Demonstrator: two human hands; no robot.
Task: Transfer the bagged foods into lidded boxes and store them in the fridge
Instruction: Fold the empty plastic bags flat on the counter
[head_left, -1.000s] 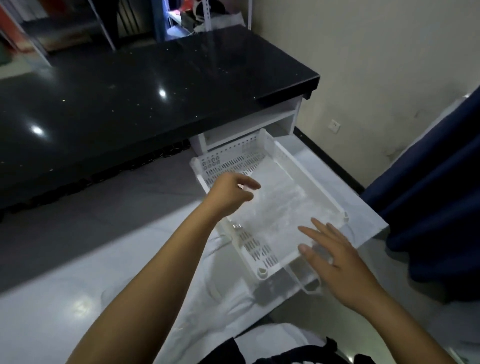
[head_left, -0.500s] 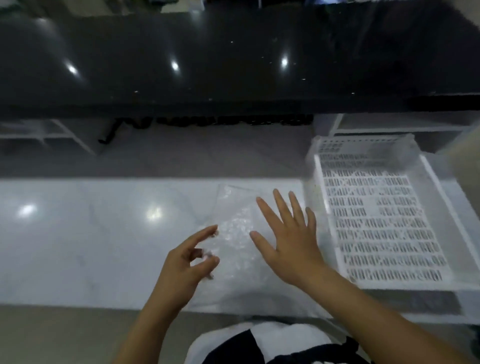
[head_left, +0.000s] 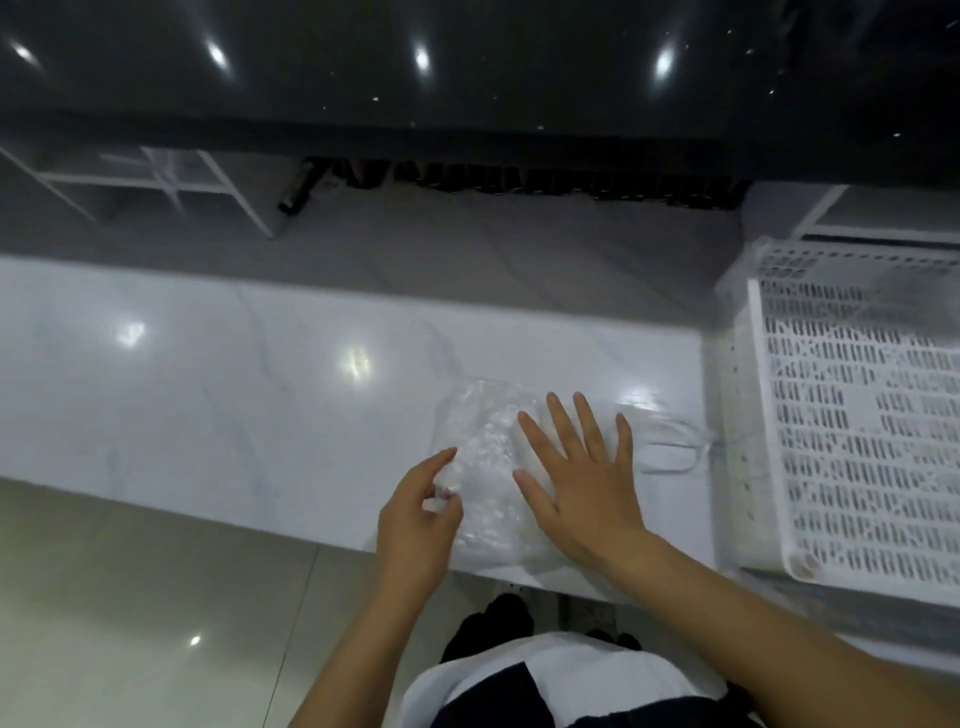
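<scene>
A clear plastic bag (head_left: 485, 441) holding pale, lumpy food lies flat on the white marble counter (head_left: 234, 395), near its front edge. My left hand (head_left: 421, 519) pinches the bag's near left edge between thumb and forefinger. My right hand (head_left: 582, 478) lies flat on the bag's right side with fingers spread and straight, pressing it down. The bag's lower right part is hidden under my right hand. No lidded box and no fridge are in view.
A white slotted plastic tray (head_left: 852, 415) sits on the counter at the right. Thin clear plastic handles (head_left: 670, 447) lie between bag and tray. A black countertop (head_left: 467, 67) runs along the far side, across a grey gap. Pale floor tiles (head_left: 130, 597) lie below left.
One second ago both hands hovered over the white tray; half a second ago they were on the bag. Since then my left thumb and forefinger have closed on its edge.
</scene>
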